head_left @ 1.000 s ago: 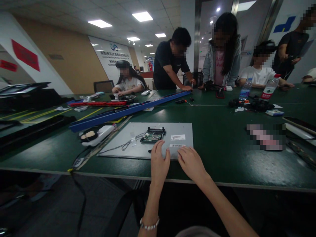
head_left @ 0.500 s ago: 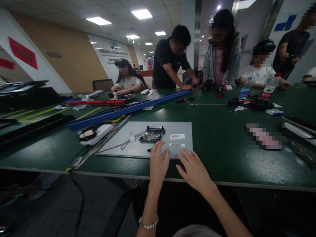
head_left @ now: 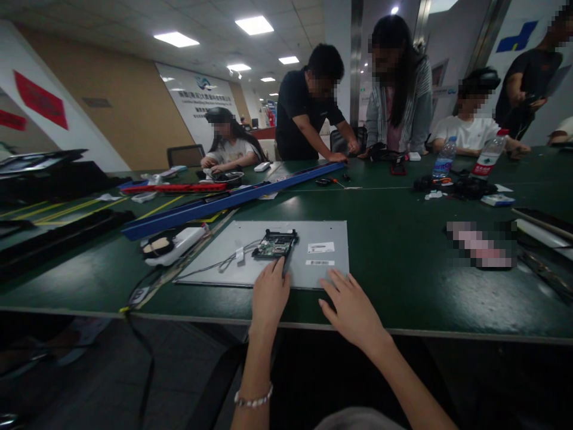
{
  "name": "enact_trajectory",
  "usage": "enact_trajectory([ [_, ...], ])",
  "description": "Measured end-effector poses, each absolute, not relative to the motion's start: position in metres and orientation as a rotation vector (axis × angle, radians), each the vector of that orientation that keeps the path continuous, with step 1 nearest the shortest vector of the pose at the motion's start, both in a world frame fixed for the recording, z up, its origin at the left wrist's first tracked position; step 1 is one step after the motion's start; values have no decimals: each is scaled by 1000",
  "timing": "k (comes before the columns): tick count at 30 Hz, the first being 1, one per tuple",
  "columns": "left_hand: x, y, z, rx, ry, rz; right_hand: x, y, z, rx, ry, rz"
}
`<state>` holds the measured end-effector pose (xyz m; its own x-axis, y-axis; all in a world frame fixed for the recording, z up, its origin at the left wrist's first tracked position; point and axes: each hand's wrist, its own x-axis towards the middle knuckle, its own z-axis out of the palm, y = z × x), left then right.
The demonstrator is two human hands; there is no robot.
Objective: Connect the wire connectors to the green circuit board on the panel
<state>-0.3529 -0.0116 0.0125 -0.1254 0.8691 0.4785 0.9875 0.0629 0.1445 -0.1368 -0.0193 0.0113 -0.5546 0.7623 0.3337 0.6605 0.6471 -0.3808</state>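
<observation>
A grey metal panel [head_left: 313, 236] lies flat on the green table [head_left: 403, 251] in front of me. A small green circuit board [head_left: 274, 245] is mounted near its middle, with thin cables [head_left: 233, 258] running left from it. My left hand [head_left: 268, 295] rests on the panel's near edge, fingers together and reaching toward the board's near corner. My right hand [head_left: 351, 304] lies at the panel's near right edge with fingers spread and holds nothing. Two white labels [head_left: 320, 247] sit on the panel to the right of the board.
A long blue rail [head_left: 224, 203] crosses the table behind the panel. A white device [head_left: 172, 243] lies to the left, with a black cable [head_left: 138, 334] hanging off the table edge. Several people stand or sit at the far side, with water bottles [head_left: 489, 156] and small tools.
My left hand has slid left along the panel's near edge and stretched toward the circuit board. My right hand has spread its fingers and stayed at the near right edge.
</observation>
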Motion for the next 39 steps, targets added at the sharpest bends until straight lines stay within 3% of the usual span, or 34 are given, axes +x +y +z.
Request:
enact_trajectory([
  [12, -381, 77, 58, -1853, -2429, 46, -138, -18, 10, -1117, -2395, 289],
  [25, -400, 40, 53, -2029, -2381, -112, -137, -19, 11, -1124, -2391, 302],
  [29, -440, 39, 61, -1776, -2328, -257, -137, -19, 9, -1119, -2398, 292],
  [39, -501, 58, 68, -1635, -2350, 167, -137, -18, 9, -1121, -2388, 278],
])
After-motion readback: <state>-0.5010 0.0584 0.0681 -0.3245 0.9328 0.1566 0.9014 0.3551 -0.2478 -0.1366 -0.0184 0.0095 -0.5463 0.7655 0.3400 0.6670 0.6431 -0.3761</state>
